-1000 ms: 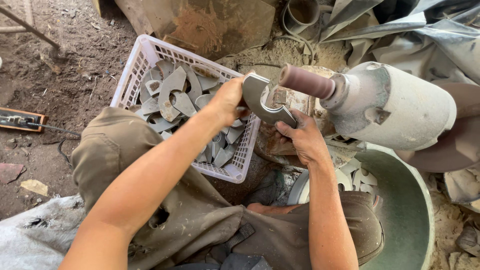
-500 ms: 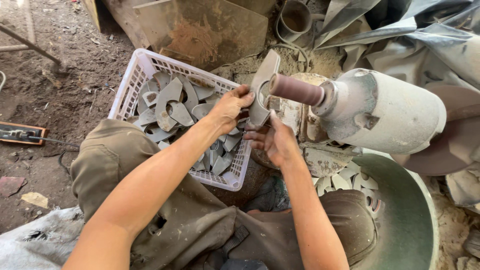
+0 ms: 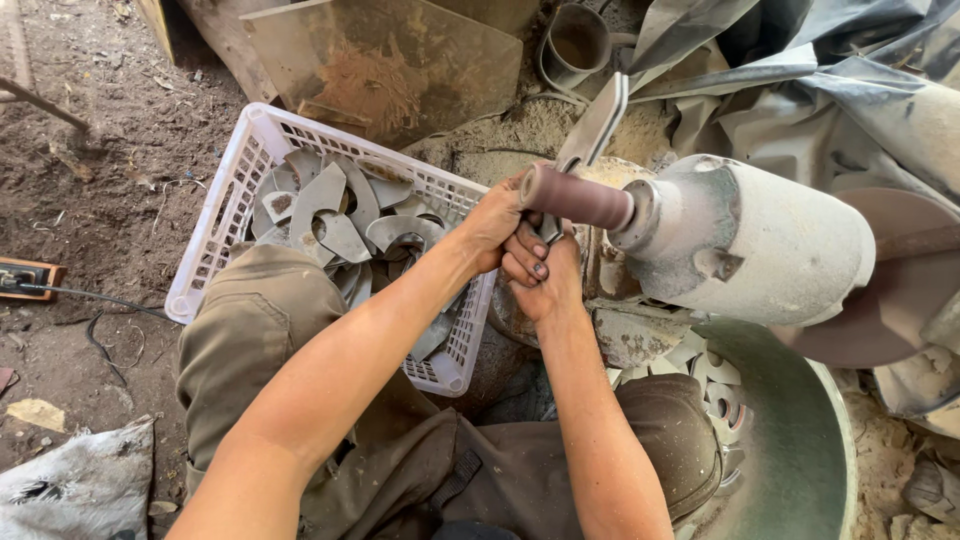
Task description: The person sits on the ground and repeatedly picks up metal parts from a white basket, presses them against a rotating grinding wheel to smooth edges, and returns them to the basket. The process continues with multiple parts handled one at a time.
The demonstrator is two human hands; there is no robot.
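2 hands (image 3: 525, 245) grip flat metal piece (image 3: 597, 125) under sanding drum (image 3: 577, 198), long axis up-right.

We see a flat, grey, curved metal blank (image 3: 597, 125) standing almost upright and tilted to the right, its lower end gripped between both hands and hidden by the fingers (image 3: 527, 262). It sits pressed against the brown cylindrical sanding drum (image 3: 578, 198), which juts out sideways from the dusty white motor housing (image 3: 760, 240).

Olive-brown trousers (image 3: 260, 330) (dusty), bare forearms
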